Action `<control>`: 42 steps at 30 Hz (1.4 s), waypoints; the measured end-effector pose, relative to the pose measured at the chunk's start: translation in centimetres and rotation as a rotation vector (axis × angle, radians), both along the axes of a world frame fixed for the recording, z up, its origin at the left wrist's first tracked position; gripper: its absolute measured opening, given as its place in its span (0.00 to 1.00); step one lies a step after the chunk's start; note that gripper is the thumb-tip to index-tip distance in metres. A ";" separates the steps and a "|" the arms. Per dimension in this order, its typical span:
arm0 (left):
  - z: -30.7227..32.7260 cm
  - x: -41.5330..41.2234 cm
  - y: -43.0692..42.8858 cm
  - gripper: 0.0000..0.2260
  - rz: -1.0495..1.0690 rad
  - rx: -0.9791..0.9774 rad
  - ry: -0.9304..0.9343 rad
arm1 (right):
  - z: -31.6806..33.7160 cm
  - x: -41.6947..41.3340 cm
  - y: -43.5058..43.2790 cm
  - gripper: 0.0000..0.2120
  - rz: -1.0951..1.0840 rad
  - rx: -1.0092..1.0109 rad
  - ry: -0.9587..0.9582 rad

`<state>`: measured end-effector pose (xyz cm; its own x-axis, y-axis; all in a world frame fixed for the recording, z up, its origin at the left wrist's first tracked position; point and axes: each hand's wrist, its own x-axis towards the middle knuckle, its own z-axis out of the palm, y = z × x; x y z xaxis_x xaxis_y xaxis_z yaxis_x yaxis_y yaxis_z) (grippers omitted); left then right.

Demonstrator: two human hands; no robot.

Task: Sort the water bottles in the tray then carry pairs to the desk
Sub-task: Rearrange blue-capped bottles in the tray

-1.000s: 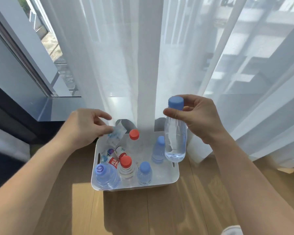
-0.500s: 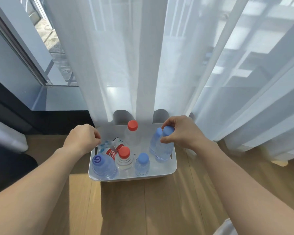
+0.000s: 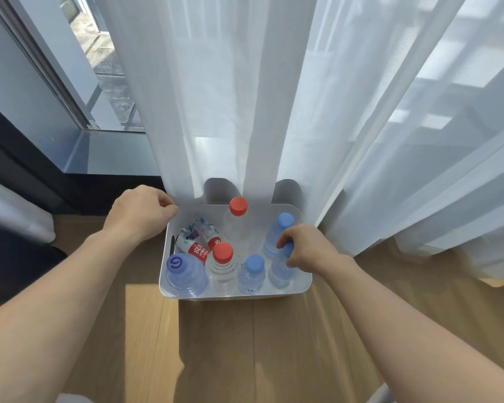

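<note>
A: Since half a second before, the right hand [image 3: 309, 248] had moved the blue-capped bottle [image 3: 281, 269] nearer to the front right corner of the white tray [image 3: 303, 285], and the left hand [image 3: 140, 212] had gone up to the tray's far left corner.

B: How were the hands?

A: The right hand was closed around the top of that bottle, which stood upright in the tray. The left hand was clenched loosely at the rim; I could not tell if it gripped anything.

B: And the other bottles?

A: Just behind the right hand stood another blue-capped bottle [image 3: 277, 235]. To its left was a small blue-capped bottle [image 3: 252, 273], then a red-capped bottle [image 3: 223, 263], then a wide bottle [image 3: 185, 274]. A tall red-capped bottle [image 3: 237, 216] stood further back. Below the left hand lay labelled bottles [image 3: 200, 245] on their side. The tray was on the wooden floor [image 3: 245, 350], touching the white curtain [image 3: 245, 97].
</note>
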<state>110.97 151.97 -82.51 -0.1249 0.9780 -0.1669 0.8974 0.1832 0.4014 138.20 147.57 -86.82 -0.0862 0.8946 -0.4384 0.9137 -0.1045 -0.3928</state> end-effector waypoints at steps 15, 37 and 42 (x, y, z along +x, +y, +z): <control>1.3 -0.9 -0.4 0.09 0.022 0.032 -0.058 | -1.5 -3.9 -0.3 0.18 0.102 -0.004 0.039; 10.1 8.3 -3.9 0.07 -0.277 -0.125 -0.860 | 13.3 0.4 1.6 0.13 -0.499 0.110 1.675; 9.9 9.4 -4.5 0.07 -0.168 -0.009 -0.861 | 13.0 0.0 1.7 0.15 -0.513 0.110 1.618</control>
<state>120.38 147.48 -72.57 0.1941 0.9702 -0.1448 0.2984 0.0822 0.9509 138.17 149.32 -73.82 -0.0635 0.9884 -0.1378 -0.5143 -0.1508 -0.8442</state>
